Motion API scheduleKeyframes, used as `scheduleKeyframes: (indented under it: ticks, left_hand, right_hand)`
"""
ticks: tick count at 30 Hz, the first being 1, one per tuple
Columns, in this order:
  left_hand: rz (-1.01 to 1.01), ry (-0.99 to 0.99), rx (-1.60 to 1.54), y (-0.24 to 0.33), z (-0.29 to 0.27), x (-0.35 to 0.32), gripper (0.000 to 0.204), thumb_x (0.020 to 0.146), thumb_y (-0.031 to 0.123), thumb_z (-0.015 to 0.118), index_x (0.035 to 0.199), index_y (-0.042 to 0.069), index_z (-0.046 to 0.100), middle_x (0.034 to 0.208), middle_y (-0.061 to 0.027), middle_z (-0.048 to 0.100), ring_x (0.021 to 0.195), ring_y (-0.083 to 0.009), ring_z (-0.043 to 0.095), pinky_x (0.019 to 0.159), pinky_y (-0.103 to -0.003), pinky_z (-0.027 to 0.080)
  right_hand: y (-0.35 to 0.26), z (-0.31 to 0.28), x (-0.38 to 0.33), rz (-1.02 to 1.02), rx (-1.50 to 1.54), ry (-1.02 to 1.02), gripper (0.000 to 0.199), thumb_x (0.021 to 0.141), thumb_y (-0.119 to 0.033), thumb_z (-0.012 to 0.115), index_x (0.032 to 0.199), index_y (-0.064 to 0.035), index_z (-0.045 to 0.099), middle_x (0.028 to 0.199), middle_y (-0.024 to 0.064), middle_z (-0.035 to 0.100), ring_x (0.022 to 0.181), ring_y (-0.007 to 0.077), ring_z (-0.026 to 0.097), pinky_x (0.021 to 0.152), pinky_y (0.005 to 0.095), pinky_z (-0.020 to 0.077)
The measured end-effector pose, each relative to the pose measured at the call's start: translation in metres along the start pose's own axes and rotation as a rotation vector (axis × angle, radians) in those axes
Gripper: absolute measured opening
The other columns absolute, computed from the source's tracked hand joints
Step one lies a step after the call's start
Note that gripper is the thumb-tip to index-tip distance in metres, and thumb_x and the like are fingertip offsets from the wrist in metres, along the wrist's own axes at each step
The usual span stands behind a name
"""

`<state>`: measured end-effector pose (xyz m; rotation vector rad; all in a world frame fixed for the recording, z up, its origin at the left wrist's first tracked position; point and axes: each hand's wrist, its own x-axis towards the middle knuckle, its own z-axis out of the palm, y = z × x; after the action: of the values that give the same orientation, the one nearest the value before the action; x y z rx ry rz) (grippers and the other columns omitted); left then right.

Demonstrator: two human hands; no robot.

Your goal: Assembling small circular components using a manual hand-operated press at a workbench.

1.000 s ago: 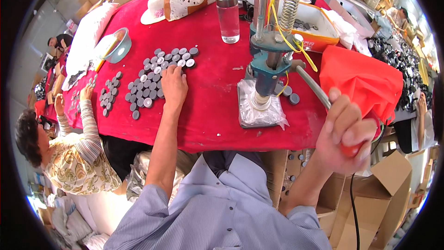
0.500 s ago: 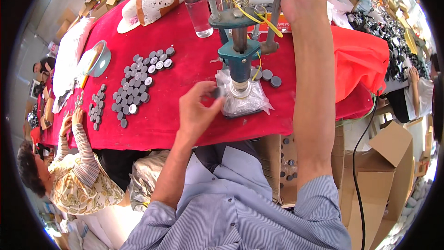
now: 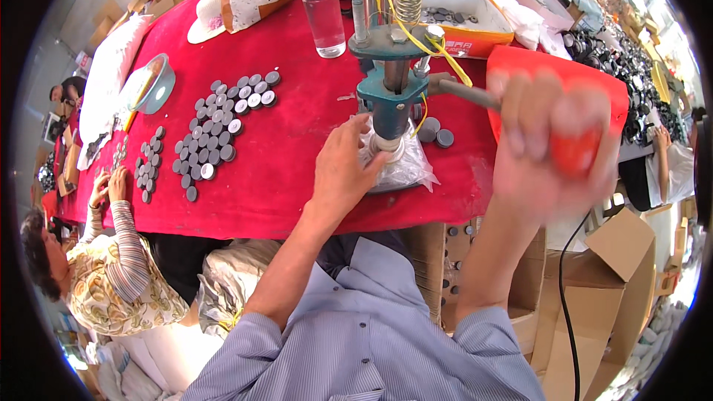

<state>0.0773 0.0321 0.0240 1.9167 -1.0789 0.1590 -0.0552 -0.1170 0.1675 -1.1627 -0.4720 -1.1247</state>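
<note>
A hand press with a teal collar (image 3: 392, 83) and a steel spring stands on the red-covered table. Its ram (image 3: 389, 120) comes down onto a pale ring over a pad wrapped in clear plastic (image 3: 416, 171). My left hand (image 3: 343, 167) rests beside the ram, thumb and fingers apart around its lower end; whatever lies directly under the ram is hidden. My right hand (image 3: 546, 145), blurred by motion, is closed round the red knob (image 3: 575, 154) of the press lever (image 3: 469, 93). Round dark caps (image 3: 444, 138) sit just right of the ram.
Many grey caps (image 3: 215, 134) lie in groups to the left. A water bottle (image 3: 324, 18), a hat (image 3: 212, 18) and a box of parts (image 3: 475, 18) stand farther back. A co-worker (image 3: 119, 275) handles small pieces at left. Open cartons (image 3: 594, 304) are at lower right.
My right hand has pulled the lever down and to the right. My left hand has moved right to the ram; the dark cap that was in its fingers no longer shows.
</note>
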Motion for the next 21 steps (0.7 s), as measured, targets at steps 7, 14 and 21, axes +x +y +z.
scheduleKeyframes:
  ticks: [7, 14, 21]
  left_hand:
    - [-0.125, 0.104, 0.290, -0.062, -0.057, 0.019, 0.042, 0.082, 0.008, 0.076, 0.121, 0.001, 0.062, 0.114, -0.0160, 0.066, 0.089, -0.0272, 0.067, 0.083, -0.039, 0.054]
    - [-0.256, 0.133, 0.655, -0.153, -0.075, 0.044, 0.048, 0.082, 0.014, 0.077, 0.126, 0.001, 0.060, 0.126, -0.0190, 0.058, 0.114, -0.0417, 0.058, 0.093, -0.050, 0.051]
    - [-0.042, 0.167, 0.556, -0.174, -0.070, 0.041, 0.036, 0.082, 0.011, 0.077, 0.115, 0.001, 0.066, 0.125, -0.0158, 0.059, 0.106, -0.0386, 0.061, 0.091, -0.047, 0.052]
  right_hand:
    - [-0.002, -0.030, -0.101, -0.100, -0.186, -0.033, 0.037, 0.099, -0.044, 0.044, 0.082, -0.0148, 0.057, 0.068, 0.0038, 0.050, 0.078, 0.0245, 0.055, 0.110, 0.0545, 0.0307]
    - [-0.004, -0.025, -0.098, -0.067, -0.199, 0.006, 0.036, 0.095, -0.045, 0.044, 0.077, -0.0165, 0.056, 0.065, 0.0016, 0.048, 0.078, 0.0237, 0.056, 0.111, 0.0555, 0.0296]
    - [-0.007, -0.019, -0.061, -0.070, -0.179, -0.090, 0.040, 0.098, -0.048, 0.044, 0.079, -0.0144, 0.056, 0.067, 0.0022, 0.049, 0.071, 0.0225, 0.054, 0.098, 0.0508, 0.0345]
